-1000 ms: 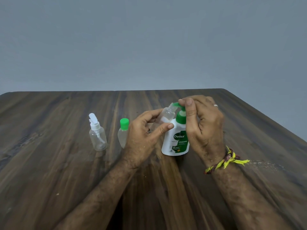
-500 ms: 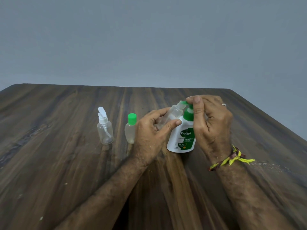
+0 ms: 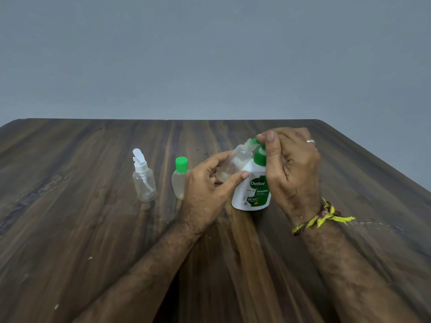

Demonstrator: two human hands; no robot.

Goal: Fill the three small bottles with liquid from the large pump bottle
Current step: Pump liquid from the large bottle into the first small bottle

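A: Two hands work at the large pump bottle [image 3: 253, 190], which stands upright on the wooden table [image 3: 70, 229], right of centre. How is each hand engaged?

B: Left hand [image 3: 207, 192]: thumb and fingers curled round a small clear bottle [image 3: 234, 164], tilted so that its open neck meets the green pump spout [image 3: 254, 142]. The bottle lies across the fingertips, above the palm, touching the pump bottle's shoulder. Right hand [image 3: 291, 169]: fingers closed over the pump head, thumb pointing up beside the green collar.

A: What differs from half a second before?

B: Both grips match the earlier frame. The whole group sits slightly lower and further right in view, and the table's far edge appears lower; the camera has shifted.

A: And the surroundings?

B: Two more small bottles stand upright left of the left hand: a green-capped bottle [image 3: 180, 178] just beside the knuckles, holding pale liquid, and a clear spray bottle [image 3: 143, 180] further left, apart from it. The table's far edge lies well behind the hands; its right edge runs diagonally near the right wrist, which bears a yellow thread band [image 3: 321, 216]. Bare tabletop extends left and toward the viewer.
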